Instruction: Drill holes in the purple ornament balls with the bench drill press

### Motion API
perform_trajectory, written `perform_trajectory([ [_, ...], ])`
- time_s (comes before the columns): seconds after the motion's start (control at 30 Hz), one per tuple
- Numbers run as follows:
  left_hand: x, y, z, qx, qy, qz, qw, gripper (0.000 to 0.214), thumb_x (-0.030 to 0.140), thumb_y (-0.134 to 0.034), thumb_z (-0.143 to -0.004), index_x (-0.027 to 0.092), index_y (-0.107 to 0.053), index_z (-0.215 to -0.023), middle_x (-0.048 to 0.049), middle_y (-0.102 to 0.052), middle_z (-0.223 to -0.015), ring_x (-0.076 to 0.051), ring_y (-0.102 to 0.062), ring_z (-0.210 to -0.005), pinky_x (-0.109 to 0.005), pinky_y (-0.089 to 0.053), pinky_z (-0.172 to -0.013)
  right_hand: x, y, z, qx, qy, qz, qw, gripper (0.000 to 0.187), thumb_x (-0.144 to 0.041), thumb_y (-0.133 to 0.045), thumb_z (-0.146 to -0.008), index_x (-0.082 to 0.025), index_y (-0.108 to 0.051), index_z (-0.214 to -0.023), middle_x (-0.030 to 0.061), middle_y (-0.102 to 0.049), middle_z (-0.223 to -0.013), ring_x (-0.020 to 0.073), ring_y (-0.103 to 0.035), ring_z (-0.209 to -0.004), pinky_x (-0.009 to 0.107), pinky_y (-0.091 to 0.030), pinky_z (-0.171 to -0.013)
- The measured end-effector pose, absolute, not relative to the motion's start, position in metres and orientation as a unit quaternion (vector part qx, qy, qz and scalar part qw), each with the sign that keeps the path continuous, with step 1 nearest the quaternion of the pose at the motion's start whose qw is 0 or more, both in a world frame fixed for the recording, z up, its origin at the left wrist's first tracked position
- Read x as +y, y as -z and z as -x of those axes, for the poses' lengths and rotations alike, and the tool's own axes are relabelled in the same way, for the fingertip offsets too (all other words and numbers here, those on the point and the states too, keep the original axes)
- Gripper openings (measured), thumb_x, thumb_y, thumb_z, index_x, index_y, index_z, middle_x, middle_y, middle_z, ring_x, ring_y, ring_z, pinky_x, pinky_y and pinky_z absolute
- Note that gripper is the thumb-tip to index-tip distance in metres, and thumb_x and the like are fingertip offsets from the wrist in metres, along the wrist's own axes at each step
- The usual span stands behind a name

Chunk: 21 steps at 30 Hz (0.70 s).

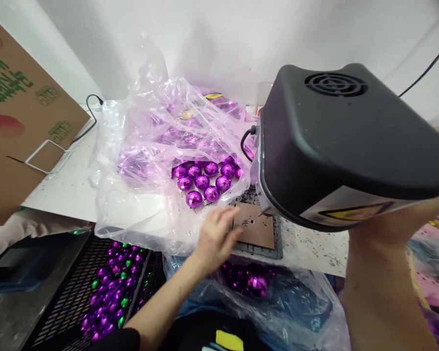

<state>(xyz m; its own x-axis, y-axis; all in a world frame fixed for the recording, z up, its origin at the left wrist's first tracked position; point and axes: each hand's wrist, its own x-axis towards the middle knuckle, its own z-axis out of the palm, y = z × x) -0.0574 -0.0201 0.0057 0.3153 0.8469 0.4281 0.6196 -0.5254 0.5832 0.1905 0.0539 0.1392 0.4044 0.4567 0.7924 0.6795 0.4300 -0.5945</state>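
Note:
My left hand (215,236) reaches forward with its fingers stretched out and nothing in them, fingertips at the left edge of a brown pad (258,228) on a dark base plate (278,248). Just beyond it, several purple mirror balls (203,181) lie in the mouth of a clear plastic bag (146,146). My right hand (391,225) is raised against the underside of a black machine head (344,141) that overhangs the pad. The machine hides its fingers.
A cardboard box (18,112) leans at the left on the white table (66,187). A black mesh crate (69,297) below the table edge holds several purple and green balls (109,297). A blue-tinted bag (296,302) with more balls sits on my lap.

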Motion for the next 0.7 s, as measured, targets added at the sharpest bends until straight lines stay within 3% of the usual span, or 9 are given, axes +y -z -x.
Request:
perform_trajectory([
  [0.1,0.03,-0.005,0.077,0.589,-0.287,-0.752,0.072,0.04,0.022,-0.053,-0.1,0.019,-0.055,-0.139,-0.0162,-0.062,-0.132,-0.031,-0.061,-0.119,-0.048,-0.049,-0.102,0.057,-0.14,-0.189,-0.538,0.117,0.506,0.664,0.052,-0.06,-0.051,-0.095,-0.01,-0.058,-0.081,-0.0022,-0.05,-0.069,0.0007,-0.037,-0.061,0.024,-0.023,-0.058],
  [0.2,0.061,-0.001,0.084,0.62,-0.158,-0.765,0.078,0.048,0.019,-0.064,-0.092,0.016,-0.055,-0.139,-0.0173,-0.062,-0.128,-0.033,-0.065,-0.111,-0.046,-0.052,-0.094,0.056,-0.141,-0.187,-0.535,0.136,0.499,0.668,0.057,-0.065,-0.05,-0.093,-0.01,-0.057,-0.077,-0.0035,-0.043,-0.061,0.0003,-0.032,-0.056,0.023,-0.018,-0.054],
  [0.27,0.067,-0.001,0.087,0.625,-0.158,-0.757,0.108,0.047,0.019,-0.067,-0.09,0.016,-0.058,-0.136,-0.0162,-0.062,-0.125,-0.031,-0.066,-0.105,-0.044,-0.054,-0.09,0.054,-0.143,-0.187,-0.537,0.139,0.508,0.659,0.057,-0.063,-0.05,-0.094,-0.01,-0.056,-0.077,-0.004,-0.039,-0.061,-0.0002,-0.031,-0.058,0.022,-0.019,-0.055],
  [0.37,0.056,-0.01,0.09,0.619,-0.307,-0.685,0.232,0.045,0.031,-0.068,-0.091,0.02,-0.059,-0.134,-0.012,-0.062,-0.12,-0.025,-0.067,-0.097,-0.041,-0.055,-0.087,0.051,-0.144,-0.186,-0.549,0.136,0.518,0.642,0.051,-0.057,-0.05,-0.096,-0.009,-0.055,-0.079,-0.0037,-0.039,-0.066,-0.0007,-0.034,-0.062,0.02,-0.024,-0.059],
  [0.43,0.042,-0.018,0.088,0.57,-0.404,-0.587,0.41,0.051,0.044,-0.066,-0.092,0.022,-0.055,-0.137,-0.0084,-0.065,-0.112,-0.021,-0.068,-0.088,-0.036,-0.057,-0.079,0.051,-0.144,-0.185,-0.554,0.131,0.515,0.641,0.049,-0.055,-0.049,-0.097,-0.009,-0.055,-0.079,-0.0037,-0.039,-0.067,-0.0004,-0.034,-0.063,0.02,-0.025,-0.06],
  [0.53,0.021,-0.025,0.075,0.46,-0.419,-0.441,0.647,0.056,0.06,-0.066,-0.088,0.02,-0.057,-0.126,-0.0044,-0.068,-0.094,-0.018,-0.069,-0.07,-0.029,-0.055,-0.061,0.052,-0.142,-0.184,-0.546,0.133,0.508,0.653,0.049,-0.055,-0.048,-0.098,-0.01,-0.055,-0.08,-0.0036,-0.041,-0.067,0.0004,-0.034,-0.063,0.021,-0.024,-0.06],
  [0.6,0.013,-0.022,0.062,0.443,-0.403,-0.413,0.686,0.051,0.064,-0.066,-0.086,0.017,-0.062,-0.107,-0.0015,-0.066,-0.079,-0.014,-0.064,-0.059,-0.024,-0.048,-0.052,0.053,-0.142,-0.184,-0.54,0.143,0.506,0.657,0.047,-0.053,-0.05,-0.097,-0.01,-0.056,-0.08,-0.0035,-0.042,-0.067,0.0004,-0.034,-0.062,0.021,-0.024,-0.06],
  [0.7,0.01,-0.009,0.044,0.481,-0.421,-0.442,0.63,0.046,0.063,-0.067,-0.085,0.017,-0.065,-0.093,0.0004,-0.065,-0.074,-0.012,-0.058,-0.058,-0.022,-0.044,-0.052,0.052,-0.142,-0.185,-0.549,0.14,0.508,0.649,0.043,-0.049,-0.054,-0.096,-0.01,-0.055,-0.079,-0.0037,-0.04,-0.065,0.0,-0.033,-0.062,0.02,-0.024,-0.06],
])
